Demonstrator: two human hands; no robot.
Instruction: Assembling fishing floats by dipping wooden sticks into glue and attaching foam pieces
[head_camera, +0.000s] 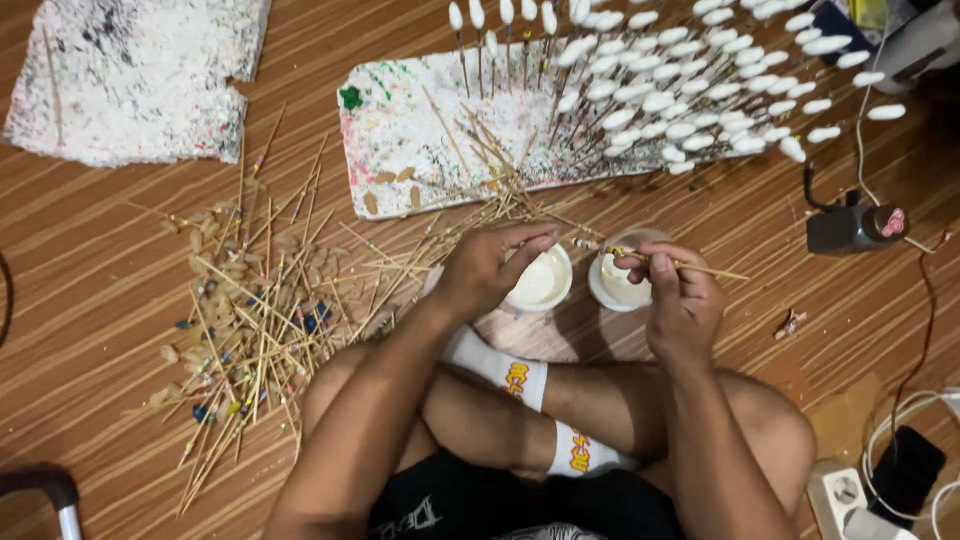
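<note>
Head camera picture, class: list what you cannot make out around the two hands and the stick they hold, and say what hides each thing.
- Thin stick, head view: its near end is covered by the left hand; the tip decoration is too small to identify.
- Left cup: partly hidden behind the left hand.
- Right cup: the right hand covers much of it.
- Cup contents: pale, but what they are cannot be told.
- White-tipped sticks: cut off by the top edge.

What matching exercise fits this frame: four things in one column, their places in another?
1. thin wooden skewer
2. round white cup of pale liquid
3. loose heap of bare bamboo sticks
4. white-tipped sticks standing upright

a. on the floor at far left
b. planted in the paint-flecked foam board
c. pinched in the right hand
d. under the left hand

Pairs: 1-c, 2-d, 3-a, 4-b
</note>
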